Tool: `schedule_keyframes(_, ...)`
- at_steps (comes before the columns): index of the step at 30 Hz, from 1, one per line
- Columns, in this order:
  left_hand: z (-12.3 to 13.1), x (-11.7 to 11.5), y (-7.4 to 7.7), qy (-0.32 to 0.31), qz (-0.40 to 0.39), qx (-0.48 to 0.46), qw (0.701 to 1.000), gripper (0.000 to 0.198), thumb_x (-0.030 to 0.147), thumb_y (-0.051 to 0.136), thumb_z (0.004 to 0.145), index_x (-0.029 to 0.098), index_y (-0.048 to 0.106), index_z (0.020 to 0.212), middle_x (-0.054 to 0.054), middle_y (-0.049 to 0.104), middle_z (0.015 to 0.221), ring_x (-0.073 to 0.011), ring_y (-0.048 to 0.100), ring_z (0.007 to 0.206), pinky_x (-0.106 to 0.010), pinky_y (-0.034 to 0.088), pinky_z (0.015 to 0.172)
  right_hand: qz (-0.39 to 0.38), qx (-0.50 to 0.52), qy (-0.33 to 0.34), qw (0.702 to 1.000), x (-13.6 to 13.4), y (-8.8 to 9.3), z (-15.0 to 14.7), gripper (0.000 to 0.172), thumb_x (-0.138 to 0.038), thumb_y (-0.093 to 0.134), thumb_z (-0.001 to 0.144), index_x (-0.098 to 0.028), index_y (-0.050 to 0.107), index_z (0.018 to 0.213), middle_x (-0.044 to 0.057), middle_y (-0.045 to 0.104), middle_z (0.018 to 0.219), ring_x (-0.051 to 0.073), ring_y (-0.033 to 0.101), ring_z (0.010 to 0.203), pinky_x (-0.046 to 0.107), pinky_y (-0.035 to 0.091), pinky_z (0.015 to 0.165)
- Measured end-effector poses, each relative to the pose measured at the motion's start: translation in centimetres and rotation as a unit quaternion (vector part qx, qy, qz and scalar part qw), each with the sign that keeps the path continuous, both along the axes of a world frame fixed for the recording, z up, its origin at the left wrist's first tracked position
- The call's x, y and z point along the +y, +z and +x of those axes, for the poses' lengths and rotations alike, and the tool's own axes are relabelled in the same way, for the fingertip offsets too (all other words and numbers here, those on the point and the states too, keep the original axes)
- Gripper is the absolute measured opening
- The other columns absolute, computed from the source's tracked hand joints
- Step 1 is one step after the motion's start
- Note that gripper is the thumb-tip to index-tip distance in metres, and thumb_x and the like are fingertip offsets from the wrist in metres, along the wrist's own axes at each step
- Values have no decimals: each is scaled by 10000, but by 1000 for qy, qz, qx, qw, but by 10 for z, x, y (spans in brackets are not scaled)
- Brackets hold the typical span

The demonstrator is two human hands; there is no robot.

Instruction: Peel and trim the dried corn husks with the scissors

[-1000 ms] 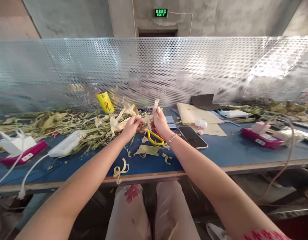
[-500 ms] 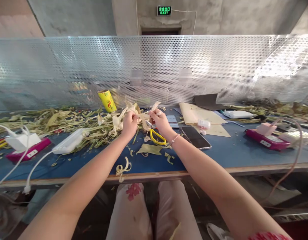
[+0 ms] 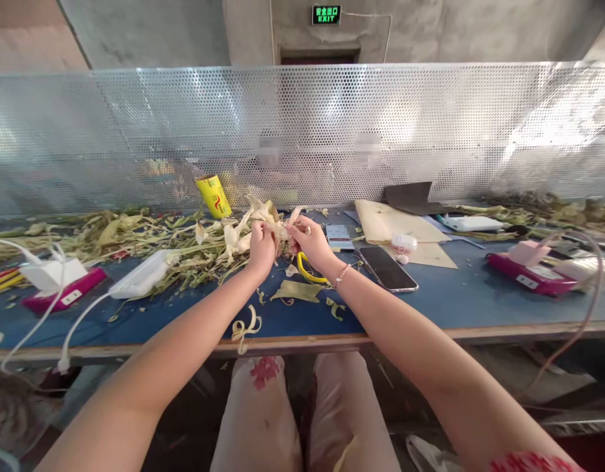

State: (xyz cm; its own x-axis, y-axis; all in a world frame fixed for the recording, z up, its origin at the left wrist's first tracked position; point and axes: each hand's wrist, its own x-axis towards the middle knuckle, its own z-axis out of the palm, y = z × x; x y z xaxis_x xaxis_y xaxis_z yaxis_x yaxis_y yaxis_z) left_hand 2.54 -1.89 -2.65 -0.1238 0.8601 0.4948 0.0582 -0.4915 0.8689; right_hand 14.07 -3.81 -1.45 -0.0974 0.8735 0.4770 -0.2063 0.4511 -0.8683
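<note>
Above the table's middle my hands nearly meet, both closed. My left hand (image 3: 263, 249) pinches a pale, papery dried flower (image 3: 261, 208) with curled petals. My right hand (image 3: 309, 239) grips a cream dried strip (image 3: 294, 215) that sticks up from the fingers and reaches toward the flower. Scissors with a yellow handle (image 3: 308, 270) show just below the right hand; their blades are hidden, and I cannot tell whether the hand holds them. A flat pale husk-like piece (image 3: 297, 291) and curled shavings (image 3: 246, 324) lie nearer me on the table.
Dried stalks and leaves (image 3: 120, 229) pile up on the left, near a yellow cardboard tube (image 3: 214, 196). A phone (image 3: 388, 269), beige paper (image 3: 398, 223) and purple power strips (image 3: 528, 275) (image 3: 66, 294) with cables lie around. A perforated metal screen (image 3: 184, 131) stands behind.
My hands have come slightly closer together around the pale flower and strip. The scissors' metal, visible before beside the right hand, is now hidden. The view has shifted a little.
</note>
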Motion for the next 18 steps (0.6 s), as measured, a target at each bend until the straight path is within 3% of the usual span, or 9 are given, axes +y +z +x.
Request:
schedule_keyframes(6, -1, -9, 8, 90, 117, 101, 984, 174, 337, 442, 853, 215, 378, 748, 56, 388, 535, -91, 386, 464, -241, 308, 494, -45, 41, -38, 997, -2, 1, -1, 293, -435, 649, 643, -207, 468, 668, -126, 344, 339, 38, 283, 249, 184, 202, 274)
schedule_keyframes(11, -2, -13, 9, 109, 152, 137, 973, 133, 338, 429, 866, 209, 429, 834, 35, 436, 584, -103, 420, 498, -263, 333, 546, -82, 115, -61, 988, -3, 4, 1, 271, -378, 660, 631, -198, 458, 647, -122, 367, 415, 8, 252, 262, 183, 155, 280)
schedule_keyframes(14, -3, -10, 7, 131, 152, 120, 972, 171, 378, 419, 869, 208, 427, 849, 34, 433, 591, -111, 440, 525, -264, 347, 569, -83, 118, -27, 989, -5, 7, 2, 264, -381, 652, 654, -203, 458, 663, -131, 329, 400, 9, 232, 267, 185, 141, 289)
schedule_keyframes(18, -7, -3, 7, 164, 121, 75, 976, 214, 415, 387, 875, 212, 396, 810, 53, 400, 550, -113, 430, 500, -259, 350, 557, -57, 100, 70, 991, -9, 9, 3, 255, -421, 629, 690, -209, 488, 717, -146, 266, 346, 19, 186, 262, 184, 131, 304)
